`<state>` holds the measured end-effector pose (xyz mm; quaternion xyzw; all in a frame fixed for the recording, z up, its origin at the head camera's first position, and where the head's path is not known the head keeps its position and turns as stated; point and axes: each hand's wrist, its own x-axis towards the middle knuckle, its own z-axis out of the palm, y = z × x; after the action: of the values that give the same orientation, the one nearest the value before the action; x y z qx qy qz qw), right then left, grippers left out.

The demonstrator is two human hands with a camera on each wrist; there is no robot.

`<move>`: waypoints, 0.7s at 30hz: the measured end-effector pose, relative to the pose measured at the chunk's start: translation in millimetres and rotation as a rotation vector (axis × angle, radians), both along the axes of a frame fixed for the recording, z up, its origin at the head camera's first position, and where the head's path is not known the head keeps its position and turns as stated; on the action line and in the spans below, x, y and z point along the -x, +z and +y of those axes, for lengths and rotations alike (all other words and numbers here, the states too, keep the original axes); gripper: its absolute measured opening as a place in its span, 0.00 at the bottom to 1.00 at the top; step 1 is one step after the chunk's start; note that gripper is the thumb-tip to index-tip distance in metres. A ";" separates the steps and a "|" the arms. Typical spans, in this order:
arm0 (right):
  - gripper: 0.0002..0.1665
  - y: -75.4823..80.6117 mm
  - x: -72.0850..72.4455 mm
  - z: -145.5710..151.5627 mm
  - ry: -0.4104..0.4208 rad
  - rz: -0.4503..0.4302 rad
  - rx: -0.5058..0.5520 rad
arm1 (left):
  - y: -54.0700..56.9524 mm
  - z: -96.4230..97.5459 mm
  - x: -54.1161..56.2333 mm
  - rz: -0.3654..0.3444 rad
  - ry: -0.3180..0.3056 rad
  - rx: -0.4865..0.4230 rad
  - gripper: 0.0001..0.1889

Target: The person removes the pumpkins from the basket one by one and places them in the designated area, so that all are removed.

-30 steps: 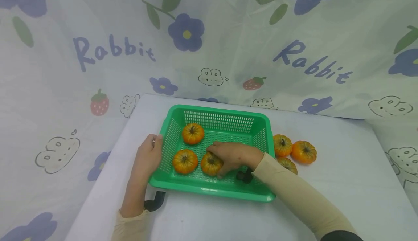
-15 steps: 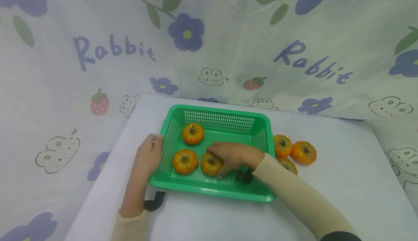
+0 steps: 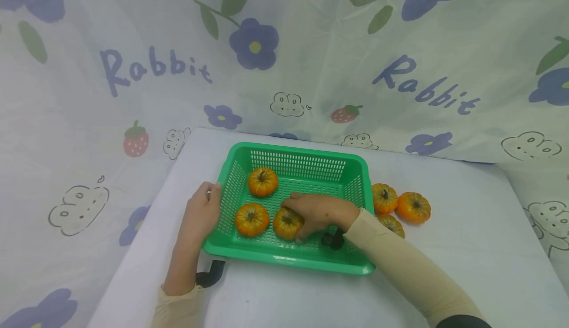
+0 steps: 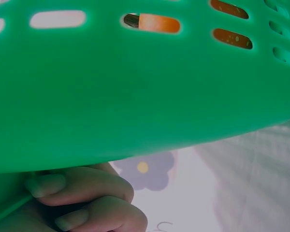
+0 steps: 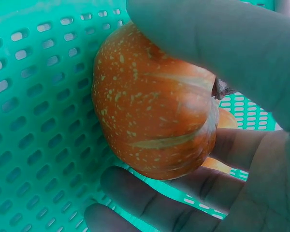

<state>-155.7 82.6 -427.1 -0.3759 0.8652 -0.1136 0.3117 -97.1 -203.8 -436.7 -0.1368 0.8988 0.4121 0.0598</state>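
Observation:
A green plastic basket [image 3: 293, 265] with slotted walls stands on the white table. My left hand [image 3: 202, 214] grips its left rim; in the left wrist view the curled fingers [image 4: 92, 186] show below the green wall. Inside the basket, my right hand [image 3: 317, 212] holds a small orange pumpkin [image 3: 286, 223], thumb on one side and fingers round the other. The right wrist view shows that pumpkin [image 5: 154, 106] close over the slotted floor. Two more pumpkins lie in the left part of the basket, a front one [image 3: 252, 220] and a back one [image 3: 263, 182].
Right of the basket, a group of pumpkins lies on the table: one by the wall [image 3: 384, 198], one farther right [image 3: 414, 207] and one partly hidden behind the sleeve [image 3: 392, 225]. A printed cloth [image 3: 311, 71] hangs behind the table [image 3: 480, 229].

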 end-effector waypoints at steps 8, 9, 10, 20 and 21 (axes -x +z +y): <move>0.51 -1.4 1.1 1.0 -0.007 -0.008 0.007 | 0.3 -0.7 0.1 -0.004 0.001 0.001 0.30; 0.51 -1.7 1.1 1.3 -0.010 -0.011 0.009 | 0.7 -0.4 -0.1 -0.005 0.002 0.000 0.30; 0.51 -1.8 1.1 1.4 -0.011 -0.013 0.012 | 1.4 -0.1 -0.3 -0.008 0.002 0.000 0.30; 0.53 -2.2 1.0 1.2 -0.030 -0.041 0.042 | 0.6 0.0 0.5 -0.010 0.001 0.000 0.31; 0.53 -2.0 1.0 1.2 -0.034 -0.044 0.046 | 0.2 -0.2 0.6 -0.010 0.000 -0.001 0.31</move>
<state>-156.8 83.8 -429.1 -0.3655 0.8615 -0.1471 0.3202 -97.7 -204.0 -436.5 -0.1389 0.8982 0.4120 0.0646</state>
